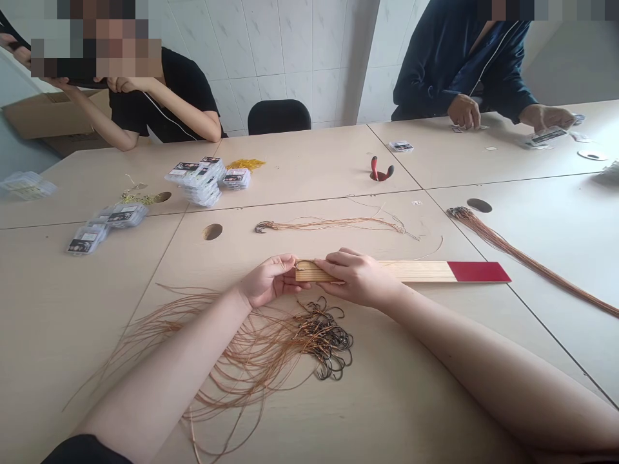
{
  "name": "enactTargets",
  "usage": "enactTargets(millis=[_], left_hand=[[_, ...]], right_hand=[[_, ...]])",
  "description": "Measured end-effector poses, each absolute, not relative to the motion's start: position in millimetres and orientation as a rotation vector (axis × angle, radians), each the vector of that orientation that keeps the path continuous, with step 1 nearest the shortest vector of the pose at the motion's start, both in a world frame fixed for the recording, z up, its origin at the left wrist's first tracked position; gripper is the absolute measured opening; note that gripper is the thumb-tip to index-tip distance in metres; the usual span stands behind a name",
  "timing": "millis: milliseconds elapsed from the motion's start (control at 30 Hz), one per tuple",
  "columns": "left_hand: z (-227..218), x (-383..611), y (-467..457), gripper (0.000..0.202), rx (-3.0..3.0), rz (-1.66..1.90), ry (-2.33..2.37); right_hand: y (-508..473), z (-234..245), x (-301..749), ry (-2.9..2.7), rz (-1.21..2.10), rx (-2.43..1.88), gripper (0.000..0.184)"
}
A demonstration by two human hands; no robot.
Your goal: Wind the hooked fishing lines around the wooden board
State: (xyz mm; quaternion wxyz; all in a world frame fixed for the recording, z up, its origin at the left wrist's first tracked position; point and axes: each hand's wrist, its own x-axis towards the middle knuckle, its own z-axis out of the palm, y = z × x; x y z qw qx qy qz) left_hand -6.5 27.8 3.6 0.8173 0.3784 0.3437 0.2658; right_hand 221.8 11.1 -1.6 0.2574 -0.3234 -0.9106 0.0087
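A long wooden stick (416, 271) with a red end (478, 271) lies across the table in front of me. My right hand (356, 277) is closed over its left part, pressing it down. My left hand (269, 279) is pinched at the stick's left tip, where a hook and a thin brown line seem to sit. Just below my hands lies a pile of dark fish hooks (327, 336) tied to several loose brown lines (227, 351) that fan out to the left.
A second bundle of tied lines (333, 224) lies beyond the stick, another long bundle (527, 258) at right. Red pliers (380, 170), packets of hooks (200, 177) and round table holes (213, 231) are farther back. Two other people sit across the tables.
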Motion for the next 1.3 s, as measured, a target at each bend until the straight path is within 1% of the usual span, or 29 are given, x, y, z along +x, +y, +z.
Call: enactTargets(millis=[367,533,700,900,1133,1300], left_hand=[[1.8,-7.7,28.1,0.013,0.827,0.563,0.722],[4.2,-8.2,28.9,0.017,0.754,0.561,0.719],[6.4,-6.8,28.5,0.013,0.737,0.571,0.742],[7.9,-5.2,27.7,0.013,0.748,0.577,0.740],[7.4,-5.0,27.7,0.020,0.782,0.565,0.734],[6.1,-5.3,28.4,0.020,0.776,0.563,0.755]], right_hand=[[9.6,1.3,221.4,-2.459,0.001,-0.849,0.038],[10.3,0.1,221.3,-2.479,-0.011,-0.857,0.039],[9.2,0.0,221.7,-2.519,-0.042,-0.873,0.040],[7.6,2.2,220.2,-2.579,-0.062,-0.932,0.043],[8.8,2.7,219.3,-2.673,-0.089,-1.010,0.049],[9.0,1.9,218.9,-2.694,-0.097,-1.050,0.050]])
